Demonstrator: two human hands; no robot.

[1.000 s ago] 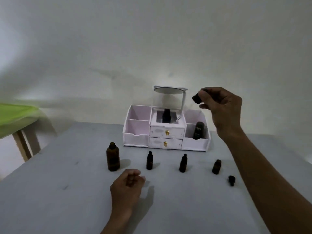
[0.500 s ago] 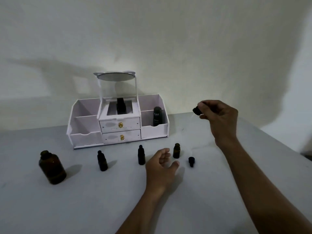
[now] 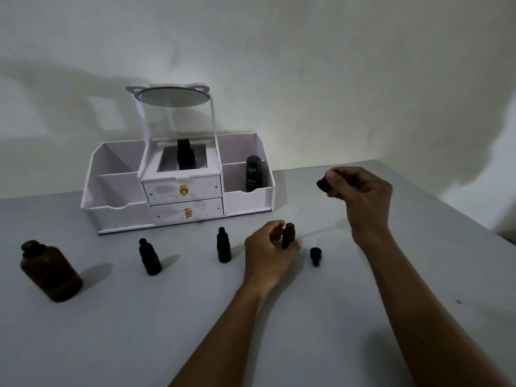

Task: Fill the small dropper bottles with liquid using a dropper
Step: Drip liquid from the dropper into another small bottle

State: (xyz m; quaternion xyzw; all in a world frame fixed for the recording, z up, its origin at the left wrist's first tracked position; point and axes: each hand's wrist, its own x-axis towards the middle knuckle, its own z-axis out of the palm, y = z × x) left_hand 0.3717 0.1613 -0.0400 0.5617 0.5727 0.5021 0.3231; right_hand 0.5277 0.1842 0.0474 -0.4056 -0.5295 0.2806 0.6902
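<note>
My left hand (image 3: 269, 251) grips a small uncapped amber dropper bottle (image 3: 288, 235) standing on the grey table (image 3: 139, 331). My right hand (image 3: 360, 192) is raised to the right of it and pinches the black bulb of a dropper (image 3: 324, 184); a thin glass tube slants down from it toward the bottle. Two capped small bottles (image 3: 150, 257) (image 3: 223, 245) stand to the left. A large amber bottle (image 3: 50, 270) stands open at the far left. A loose black cap (image 3: 315, 254) sits just right of the held bottle.
A white organiser (image 3: 111, 213) with two drawers, side bins and a tilted mirror (image 3: 173, 97) stands at the back against the wall. It holds a dark tube (image 3: 253, 173) on the right and a black item (image 3: 184, 153) in the middle. The table's right edge slants away behind my right arm.
The view has swung right and closer. My left hand moved from resting near the big bottle to gripping the uncapped small bottle. My right hand came down with the dropper.
</note>
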